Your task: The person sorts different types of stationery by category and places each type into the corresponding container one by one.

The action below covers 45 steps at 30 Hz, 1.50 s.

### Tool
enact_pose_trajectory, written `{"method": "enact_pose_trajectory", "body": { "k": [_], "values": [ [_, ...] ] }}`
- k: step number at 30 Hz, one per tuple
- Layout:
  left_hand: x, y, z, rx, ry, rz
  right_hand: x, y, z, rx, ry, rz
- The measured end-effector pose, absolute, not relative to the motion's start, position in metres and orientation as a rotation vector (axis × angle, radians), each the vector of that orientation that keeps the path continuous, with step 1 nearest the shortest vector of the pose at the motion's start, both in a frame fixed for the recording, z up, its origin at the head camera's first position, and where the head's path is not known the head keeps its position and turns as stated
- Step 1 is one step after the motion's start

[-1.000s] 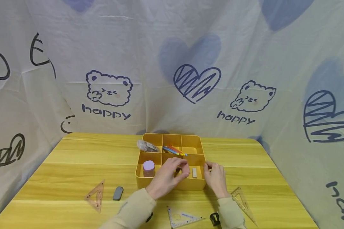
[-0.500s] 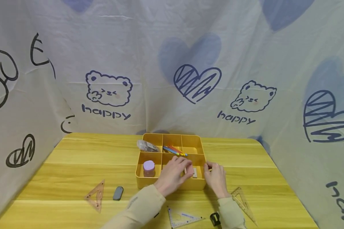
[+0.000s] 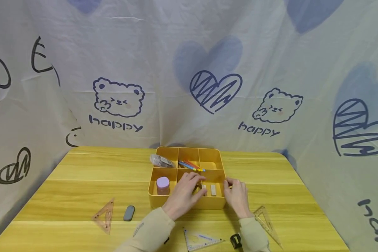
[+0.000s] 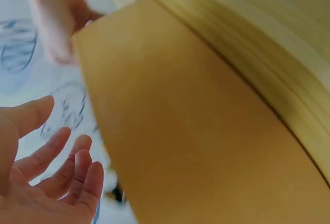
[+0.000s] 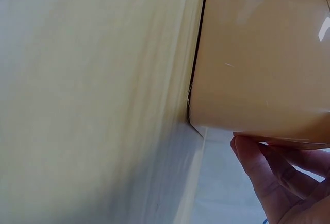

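A yellow desk organizer box [image 3: 187, 202] with several compartments stands on the table. My left hand [image 3: 183, 192] hovers over its front middle compartment, with thumb and fingers spread and nothing between them; the left wrist view shows the same loose fingers [image 4: 62, 175]. Two small pale erasers lie in the front right compartment: one eraser [image 3: 213, 190] in full sight, the other eraser [image 3: 204, 190] partly behind my left fingertips. My right hand [image 3: 237, 196] grips the box's right wall near the front corner. Something dark in the middle compartment is mostly covered by my left hand.
A lilac-lidded jar [image 3: 163, 185], a clear plastic bag [image 3: 161, 161] and several colored pens [image 3: 191, 165] sit in other compartments. Around the box lie set squares [image 3: 106, 215], a grey oblong case [image 3: 129, 213], a clear set square [image 3: 201, 240] and a black object [image 3: 236, 241].
My left hand carried a pinkish eraser rightward to the front right compartment, let go of it there and drew back slightly left. My right hand stayed at the box wall.
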<state>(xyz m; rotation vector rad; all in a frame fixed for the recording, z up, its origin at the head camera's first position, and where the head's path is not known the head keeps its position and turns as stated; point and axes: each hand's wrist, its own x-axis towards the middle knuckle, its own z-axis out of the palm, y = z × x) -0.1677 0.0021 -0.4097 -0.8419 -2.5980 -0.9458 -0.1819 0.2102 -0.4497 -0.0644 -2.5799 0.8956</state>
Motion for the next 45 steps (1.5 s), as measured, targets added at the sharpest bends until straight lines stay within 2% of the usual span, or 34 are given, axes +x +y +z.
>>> {"method": "enact_pose_trajectory", "body": {
  "k": [6, 14, 20, 36, 45],
  "values": [
    [-0.161, -0.047, -0.399, -0.733, -2.486, -1.077, -0.182, 0.210, -0.449, -0.055, -2.567, 0.888],
    [-0.163, -0.137, -0.390, -0.844, -2.682, -1.119, -0.182, 0.210, -0.450, -0.053, -2.567, 0.888],
    [-0.162, -0.178, -0.398, -0.865, -2.928, -1.175, -0.180, 0.211, -0.450, -0.056, -2.570, 0.900],
    [-0.157, -0.192, -0.411, -0.313, -3.284, -1.339, -0.181, 0.211, -0.451, -0.055, -2.575, 0.916],
    [-0.159, -0.191, -0.414, -0.392, -3.308, -1.263, -0.181, 0.211, -0.451, -0.058, -2.581, 0.919]
  ]
}}
